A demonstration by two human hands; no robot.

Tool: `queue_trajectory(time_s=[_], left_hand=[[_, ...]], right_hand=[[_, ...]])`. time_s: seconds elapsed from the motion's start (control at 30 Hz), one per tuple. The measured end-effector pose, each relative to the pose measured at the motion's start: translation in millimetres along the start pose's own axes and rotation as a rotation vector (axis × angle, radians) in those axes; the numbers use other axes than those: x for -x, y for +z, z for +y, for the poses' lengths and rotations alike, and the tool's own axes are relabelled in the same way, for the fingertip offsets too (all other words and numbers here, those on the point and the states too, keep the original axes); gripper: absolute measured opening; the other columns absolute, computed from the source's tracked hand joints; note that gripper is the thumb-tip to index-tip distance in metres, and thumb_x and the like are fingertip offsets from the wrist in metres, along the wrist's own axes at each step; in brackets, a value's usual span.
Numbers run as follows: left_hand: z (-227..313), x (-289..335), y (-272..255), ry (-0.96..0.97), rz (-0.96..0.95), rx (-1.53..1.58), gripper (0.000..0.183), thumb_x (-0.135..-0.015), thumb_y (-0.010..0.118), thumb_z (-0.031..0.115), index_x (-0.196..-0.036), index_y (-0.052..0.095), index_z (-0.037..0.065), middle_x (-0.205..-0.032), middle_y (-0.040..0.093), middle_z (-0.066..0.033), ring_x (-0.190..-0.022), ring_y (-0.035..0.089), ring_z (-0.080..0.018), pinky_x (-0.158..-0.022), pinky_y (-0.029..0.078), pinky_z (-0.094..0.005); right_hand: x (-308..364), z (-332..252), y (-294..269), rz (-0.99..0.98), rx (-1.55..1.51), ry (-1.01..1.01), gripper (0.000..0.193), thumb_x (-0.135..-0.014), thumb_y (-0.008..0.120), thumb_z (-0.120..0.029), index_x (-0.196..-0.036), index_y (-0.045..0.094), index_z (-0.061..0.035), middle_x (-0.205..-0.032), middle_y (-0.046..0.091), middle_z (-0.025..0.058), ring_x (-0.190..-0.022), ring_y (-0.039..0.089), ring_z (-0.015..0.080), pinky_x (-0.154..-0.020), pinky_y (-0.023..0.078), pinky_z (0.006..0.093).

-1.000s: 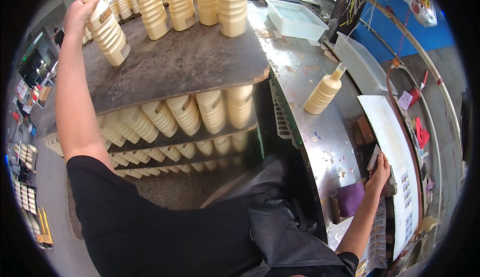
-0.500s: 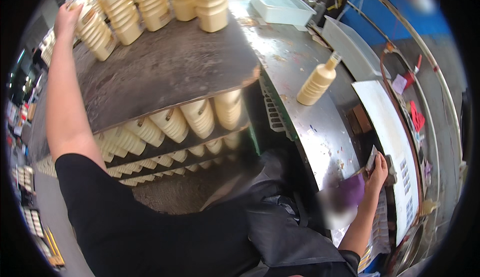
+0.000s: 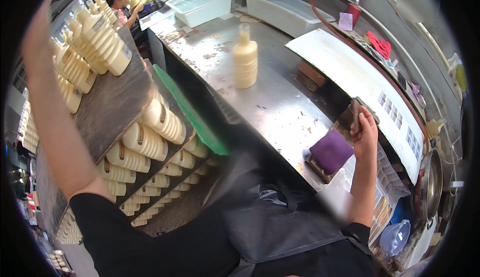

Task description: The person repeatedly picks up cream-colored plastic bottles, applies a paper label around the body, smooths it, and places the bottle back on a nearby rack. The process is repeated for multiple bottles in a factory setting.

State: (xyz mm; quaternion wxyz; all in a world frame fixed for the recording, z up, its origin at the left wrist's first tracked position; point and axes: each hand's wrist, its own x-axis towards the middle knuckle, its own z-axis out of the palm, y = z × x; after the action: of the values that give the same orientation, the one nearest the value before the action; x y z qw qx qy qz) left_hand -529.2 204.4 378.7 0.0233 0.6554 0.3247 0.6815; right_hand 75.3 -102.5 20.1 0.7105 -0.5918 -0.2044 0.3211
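My left arm reaches up along the left edge of the view. The left hand (image 3: 37, 37) is smeared by motion at the rim, so its fingers and anything in them are unclear. Near it, cream-coloured ribbed bottles (image 3: 107, 42) stand on a dark wooden board (image 3: 117, 89). My right hand (image 3: 367, 134) is closed on a thin, dark, flat piece (image 3: 355, 114), held upright above the bench's right side. Beside that hand lies a folded purple cloth pad (image 3: 331, 152). One cream bottle (image 3: 245, 62) with a clear neck stands upright on the metal bench (image 3: 280, 109).
Lower shelves hold rows of bottles (image 3: 162, 119), with a green panel (image 3: 192, 112) alongside. Two white tubs (image 3: 200, 7) stand at the bench's far end. A white board (image 3: 360, 97) slants along the right. Another person (image 3: 122, 9) is at the far left.
The view has swung right. My left hand, earlier at a bottle's neck, is now blurred at the left rim. The right hand has risen with the dark flat piece.
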Motion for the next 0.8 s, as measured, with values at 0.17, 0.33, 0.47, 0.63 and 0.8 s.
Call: queue_trajectory(time_s=[0.17,0.33,0.47,0.63,0.8], left_hand=[[40,113,236,0.206,-0.213,0.201,0.025,-0.098,0.068,0.028,-0.114,0.073,0.009,-0.1,0.073,-0.003,-0.096,0.065,-0.0144,-0.093,0.049,-0.0279],[-19,227,353,-0.165,-0.436,-0.174,0.072,-0.085,0.081,0.036,-0.14,0.054,0.0,-0.14,0.059,-0.0226,-0.129,0.057,-0.0318,-0.108,0.045,-0.0405],[-65,280,367,-0.369,-0.498,-0.432,0.069,-0.086,0.078,0.042,-0.14,0.056,0.005,-0.128,0.066,-0.022,-0.122,0.062,-0.0356,-0.103,0.048,-0.0428],[-38,309,350,-0.172,-0.516,-0.369,0.062,-0.089,0.075,0.047,-0.132,0.057,0.006,-0.105,0.073,-0.0168,-0.099,0.071,-0.0355,-0.089,0.053,-0.0439],[37,301,344,-0.271,-0.584,0.374,0.044,-0.1,0.068,0.041,-0.12,0.056,0.004,-0.091,0.068,-0.0053,-0.083,0.068,-0.0162,-0.076,0.053,-0.0292]], right_hand=[[47,-12,-17,-0.13,-0.123,0.01,0.041,-0.103,0.056,-0.007,-0.144,0.052,-0.0052,-0.131,0.059,0.0081,-0.101,0.064,0.0143,-0.083,0.058,0.0297],[79,-12,-90,-0.007,-0.195,0.11,0.043,-0.102,0.056,-0.007,-0.144,0.051,-0.0065,-0.128,0.06,0.0096,-0.096,0.068,0.0178,-0.082,0.06,0.0318],[84,-5,-143,0.086,-0.276,0.123,0.043,-0.097,0.056,-0.001,-0.14,0.053,-0.0071,-0.119,0.066,0.0109,-0.095,0.07,0.0204,-0.078,0.061,0.0323],[80,3,-160,0.107,-0.321,0.096,0.022,-0.098,0.057,-0.009,-0.115,0.068,-0.0007,-0.113,0.069,0.0095,-0.107,0.064,0.0169,-0.089,0.054,0.0262],[87,-16,-130,-0.08,0.033,0.157,0.031,-0.102,0.059,-0.028,-0.088,0.068,-0.0013,-0.078,0.069,0.0049,-0.059,0.059,0.0095,-0.055,0.047,0.0258]])
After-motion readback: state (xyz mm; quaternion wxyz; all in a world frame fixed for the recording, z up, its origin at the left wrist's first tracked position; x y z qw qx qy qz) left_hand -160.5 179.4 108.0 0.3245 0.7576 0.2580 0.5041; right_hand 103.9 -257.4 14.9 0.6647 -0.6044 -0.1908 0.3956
